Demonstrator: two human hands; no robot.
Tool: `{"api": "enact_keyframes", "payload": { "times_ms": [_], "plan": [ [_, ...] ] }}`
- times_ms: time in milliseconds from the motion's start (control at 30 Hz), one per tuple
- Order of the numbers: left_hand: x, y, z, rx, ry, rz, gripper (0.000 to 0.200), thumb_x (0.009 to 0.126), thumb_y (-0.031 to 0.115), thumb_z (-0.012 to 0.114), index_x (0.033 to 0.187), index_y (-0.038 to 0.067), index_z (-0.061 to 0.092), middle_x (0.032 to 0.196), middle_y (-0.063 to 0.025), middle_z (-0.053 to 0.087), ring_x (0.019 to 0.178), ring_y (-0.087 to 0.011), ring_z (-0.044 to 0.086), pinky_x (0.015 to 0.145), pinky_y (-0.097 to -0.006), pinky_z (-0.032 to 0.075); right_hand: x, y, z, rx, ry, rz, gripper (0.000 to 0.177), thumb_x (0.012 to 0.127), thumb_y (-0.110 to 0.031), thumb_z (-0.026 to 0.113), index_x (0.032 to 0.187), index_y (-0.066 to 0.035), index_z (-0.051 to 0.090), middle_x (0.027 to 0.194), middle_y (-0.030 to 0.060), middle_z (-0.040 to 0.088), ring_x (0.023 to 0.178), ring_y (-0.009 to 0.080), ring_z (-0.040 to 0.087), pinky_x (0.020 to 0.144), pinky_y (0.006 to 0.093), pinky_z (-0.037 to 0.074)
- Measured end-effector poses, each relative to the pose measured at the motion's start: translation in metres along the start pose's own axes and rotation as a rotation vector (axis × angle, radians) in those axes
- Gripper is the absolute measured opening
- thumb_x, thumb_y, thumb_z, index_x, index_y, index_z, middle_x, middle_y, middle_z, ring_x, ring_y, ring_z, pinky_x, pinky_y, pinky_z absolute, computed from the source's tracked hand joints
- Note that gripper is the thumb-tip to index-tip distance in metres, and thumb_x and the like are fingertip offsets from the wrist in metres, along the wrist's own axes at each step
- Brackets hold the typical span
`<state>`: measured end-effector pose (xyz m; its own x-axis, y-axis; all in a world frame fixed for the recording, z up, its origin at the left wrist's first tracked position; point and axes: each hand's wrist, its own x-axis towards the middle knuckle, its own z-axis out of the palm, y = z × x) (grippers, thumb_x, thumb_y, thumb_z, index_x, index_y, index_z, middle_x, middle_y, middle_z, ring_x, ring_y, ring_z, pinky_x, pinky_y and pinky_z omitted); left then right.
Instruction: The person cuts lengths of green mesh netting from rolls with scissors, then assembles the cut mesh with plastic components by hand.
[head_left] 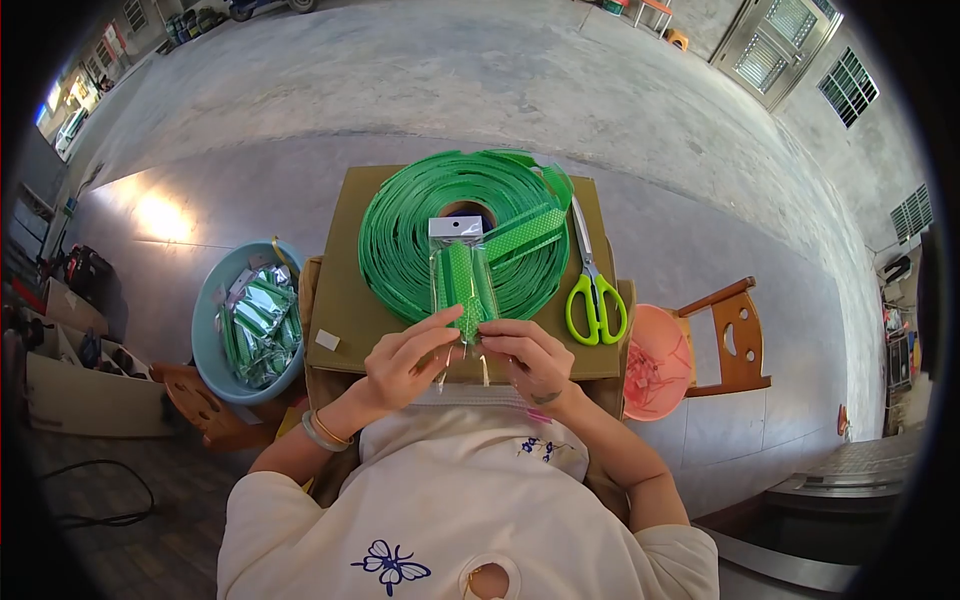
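Between both hands is a clear plastic bag (pixel 440 290) with a white header at its far end and a folded green ribbon (pixel 462 272) with pale dots inside. My left hand (pixel 408 352) pinches the near left edge of the bag, next to the ribbon's lower end. On the near right edge, the fingers of my right hand (pixel 532 358) are closed on the plastic. Under and beyond the bag lies a large roll of green ribbon (pixel 400 235), its loose dotted end folded across the right side. Green-handled scissors (pixel 594 295) lie right of the roll, points away from me.
The roll rests on a brown cardboard box (pixel 350 345). To the left, a light blue basin (pixel 208 345) holds several bagged green ribbons. A pink basin (pixel 655 385) with reddish scraps sits at the right, beside a wooden chair (pixel 748 335).
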<state>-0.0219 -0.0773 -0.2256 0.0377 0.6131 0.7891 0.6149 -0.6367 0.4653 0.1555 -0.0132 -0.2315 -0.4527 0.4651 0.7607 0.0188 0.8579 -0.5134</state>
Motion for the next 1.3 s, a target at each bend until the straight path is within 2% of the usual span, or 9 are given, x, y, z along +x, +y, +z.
{"api": "enact_keyframes", "payload": {
  "times_ms": [133,333,433,533,633,733,833,933,1300],
  "plan": [
    [-0.008,-0.006,0.002,-0.018,-0.061,0.038,0.019,0.067,0.002,0.074,0.08,0.003,0.06,0.098,-0.0168,0.064,0.06,-0.0202,0.063,0.051,-0.0244,0.049,-0.007,0.001,-0.002,0.012,0.016,0.045,0.023,0.066,0.004,0.071,0.085,0.001,0.061,0.091,0.0131,0.064,0.077,0.0206,0.064,0.066,0.0258,0.053],
    [-0.007,-0.003,0.002,-0.043,-0.088,0.019,0.018,0.067,0.002,0.073,0.08,0.002,0.059,0.097,-0.0171,0.064,0.062,-0.0218,0.064,0.054,-0.0246,0.052,-0.012,0.0,-0.007,0.145,-0.018,0.19,0.017,0.067,0.004,0.07,0.081,-0.001,0.06,0.094,0.0114,0.062,0.075,0.017,0.063,0.064,0.0242,0.052],
    [-0.012,-0.005,0.002,-0.132,-0.139,-0.126,0.015,0.07,0.002,0.072,0.078,0.0,0.059,0.104,-0.0184,0.062,0.067,-0.0183,0.065,0.057,-0.0244,0.053,-0.02,0.0,0.0,0.584,0.096,0.576,0.013,0.071,0.004,0.068,0.08,-0.001,0.06,0.096,0.0105,0.061,0.079,0.0131,0.06,0.068,0.0237,0.051],
    [-0.007,0.009,0.001,-0.342,-0.09,-0.557,0.012,0.073,0.002,0.07,0.077,-0.003,0.059,0.11,-0.0167,0.059,0.071,-0.0144,0.064,0.061,-0.0243,0.053,-0.024,-0.005,0.005,0.486,0.18,0.704,0.007,0.075,0.001,0.066,0.079,-0.001,0.061,0.096,0.012,0.059,0.082,0.0123,0.059,0.071,0.0247,0.05],
    [-0.011,0.009,0.006,-0.367,-0.035,-0.717,0.011,0.075,0.001,0.068,0.073,-0.003,0.058,0.111,-0.0157,0.056,0.077,-0.0141,0.062,0.067,-0.025,0.054,-0.026,-0.006,0.011,0.523,0.227,0.795,0.007,0.078,-0.003,0.065,0.08,0.001,0.059,0.096,0.0134,0.059,0.083,0.0129,0.059,0.072,0.0259,0.052],
    [-0.019,0.004,0.009,-0.411,0.019,-0.77,0.01,0.077,0.003,0.067,0.077,-0.004,0.059,0.099,-0.0146,0.06,0.073,-0.0158,0.064,0.064,-0.0239,0.054,-0.018,-0.011,0.006,0.85,0.196,1.056,0.011,0.08,-0.005,0.065,0.079,0.003,0.056,0.092,0.0149,0.059,0.081,0.0153,0.061,0.073,0.0276,0.054],
    [-0.018,0.007,0.003,-0.742,-0.03,-1.161,0.012,0.079,0.004,0.065,0.077,-0.004,0.057,0.09,-0.0155,0.061,0.073,-0.0178,0.064,0.064,-0.0248,0.055,-0.018,-0.012,0.007,0.852,0.146,1.175,0.014,0.08,-0.005,0.064,0.078,0.003,0.054,0.086,0.0143,0.06,0.077,0.0172,0.063,0.072,0.0285,0.056],
    [-0.02,0.008,0.004,-0.848,-0.005,-1.327,0.013,0.08,0.004,0.064,0.076,-0.004,0.055,0.08,-0.0149,0.062,0.071,-0.0192,0.065,0.063,-0.0259,0.057,-0.024,-0.009,0.012,0.833,0.182,1.206,0.014,0.08,-0.004,0.064,0.077,0.003,0.053,0.081,0.0143,0.061,0.072,0.0187,0.064,0.069,0.0277,0.056],
    [-0.023,0.008,0.006,-0.787,0.014,-1.324,0.015,0.079,0.003,0.064,0.072,-0.002,0.052,0.076,-0.0151,0.062,0.063,-0.0205,0.065,0.057,-0.0279,0.057,-0.028,-0.01,0.019,0.859,0.242,1.263,0.015,0.08,-0.003,0.064,0.077,0.002,0.05,0.079,0.0132,0.061,0.07,0.0185,0.064,0.067,0.0274,0.056]
  ]
}}
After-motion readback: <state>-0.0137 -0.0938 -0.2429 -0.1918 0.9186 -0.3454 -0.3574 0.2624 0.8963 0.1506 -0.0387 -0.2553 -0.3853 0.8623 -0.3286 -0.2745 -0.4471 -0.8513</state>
